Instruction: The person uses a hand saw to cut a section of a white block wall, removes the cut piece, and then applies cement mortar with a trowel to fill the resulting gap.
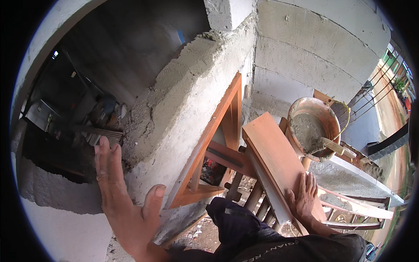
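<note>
My left hand (124, 205) is raised beside the rough, mortar-covered wall (192, 100), fingers up and thumb apart, with nothing in it. Whether it touches the wall I cannot tell. My right hand (302, 203) lies flat on a reddish-brown wooden board (277, 157), fingers stretched out over its lower right part. That board slants across the middle, above wooden poles. Between the wall and the board stands an orange-brown wooden frame (233, 100) with a pointed top, against the wall face.
Beyond the board stands a bucket (293, 114) of grey mortar (307, 129), a wooden-handled tool (338, 147) resting in it. Scaffold poles (254, 196) run below me, over rubble-strewn ground. A block wall (314, 43) rises at the back right. At the left, a dark room opens behind the wall.
</note>
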`<state>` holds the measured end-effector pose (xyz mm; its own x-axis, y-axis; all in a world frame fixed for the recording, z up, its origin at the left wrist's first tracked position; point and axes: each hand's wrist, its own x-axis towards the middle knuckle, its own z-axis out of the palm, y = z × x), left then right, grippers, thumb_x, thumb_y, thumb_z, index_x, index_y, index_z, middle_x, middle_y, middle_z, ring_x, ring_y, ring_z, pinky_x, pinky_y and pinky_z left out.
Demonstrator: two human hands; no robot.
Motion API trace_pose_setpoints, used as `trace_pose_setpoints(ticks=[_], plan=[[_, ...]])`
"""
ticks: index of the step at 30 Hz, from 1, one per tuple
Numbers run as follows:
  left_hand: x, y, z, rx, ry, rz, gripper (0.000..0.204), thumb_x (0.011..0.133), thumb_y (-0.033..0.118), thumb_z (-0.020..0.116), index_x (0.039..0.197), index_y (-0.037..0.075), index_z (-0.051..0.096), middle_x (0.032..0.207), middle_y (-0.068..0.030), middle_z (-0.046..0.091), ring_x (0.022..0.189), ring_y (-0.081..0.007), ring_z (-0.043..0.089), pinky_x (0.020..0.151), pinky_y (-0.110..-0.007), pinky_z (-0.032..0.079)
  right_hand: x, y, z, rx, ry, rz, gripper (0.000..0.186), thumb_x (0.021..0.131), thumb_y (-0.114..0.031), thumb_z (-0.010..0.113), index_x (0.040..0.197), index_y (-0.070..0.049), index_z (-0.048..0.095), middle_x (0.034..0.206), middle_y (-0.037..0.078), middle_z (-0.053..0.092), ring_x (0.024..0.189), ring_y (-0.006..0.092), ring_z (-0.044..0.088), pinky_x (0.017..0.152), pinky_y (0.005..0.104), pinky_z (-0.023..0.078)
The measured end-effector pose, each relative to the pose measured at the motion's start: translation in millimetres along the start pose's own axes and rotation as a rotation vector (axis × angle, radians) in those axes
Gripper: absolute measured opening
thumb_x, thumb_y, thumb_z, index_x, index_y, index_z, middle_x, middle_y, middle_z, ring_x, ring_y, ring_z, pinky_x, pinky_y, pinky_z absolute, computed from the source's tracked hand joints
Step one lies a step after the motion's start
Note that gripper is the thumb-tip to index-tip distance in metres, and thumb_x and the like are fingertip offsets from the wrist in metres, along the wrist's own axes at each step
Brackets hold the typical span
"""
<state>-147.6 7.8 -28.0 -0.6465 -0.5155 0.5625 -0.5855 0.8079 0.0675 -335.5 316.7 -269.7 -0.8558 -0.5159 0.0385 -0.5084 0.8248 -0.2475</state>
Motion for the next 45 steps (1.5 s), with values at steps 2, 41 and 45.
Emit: trace_pose_setpoints(ticks=[2,41,45], plan=[[-2,-3,6,-0.013,0.019,-0.043,0.079,0.084,0.057,0.054,0.134,-0.002,0.039,0.142,-0.0203,0.037,0.133,-0.0397,0.033,0.106,-0.051,0.031,-1,4,0,0.050,0.008,-0.036,0.079,0.084,-0.041,0.058,0.141,0.002,0.023,0.143,0.031,0.022,0.135,0.0463,0.017,0.108,0.0578,0.011],[-293,4,66,-0.337,0.205,-0.163,0.039,0.082,0.040,0.063,0.104,0.008,0.061,0.125,-0.0115,0.051,0.125,-0.0296,0.042,0.105,-0.051,0.029,53,49,46,0.191,0.292,-0.598,0.072,0.090,-0.056,0.046,0.131,0.002,0.046,0.133,0.026,0.045,0.126,0.0408,0.039,0.103,0.0515,0.036],[-464,-20,61,-0.215,-0.109,-0.824,0.037,0.086,0.037,0.059,0.113,0.011,0.059,0.124,-0.0087,0.054,0.123,-0.0281,0.045,0.104,-0.044,0.033,59,-68,12,0.444,0.341,-0.770,0.069,0.092,-0.053,0.045,0.134,0.001,0.042,0.134,0.028,0.043,0.122,0.0407,0.044,0.103,0.0476,0.037]])
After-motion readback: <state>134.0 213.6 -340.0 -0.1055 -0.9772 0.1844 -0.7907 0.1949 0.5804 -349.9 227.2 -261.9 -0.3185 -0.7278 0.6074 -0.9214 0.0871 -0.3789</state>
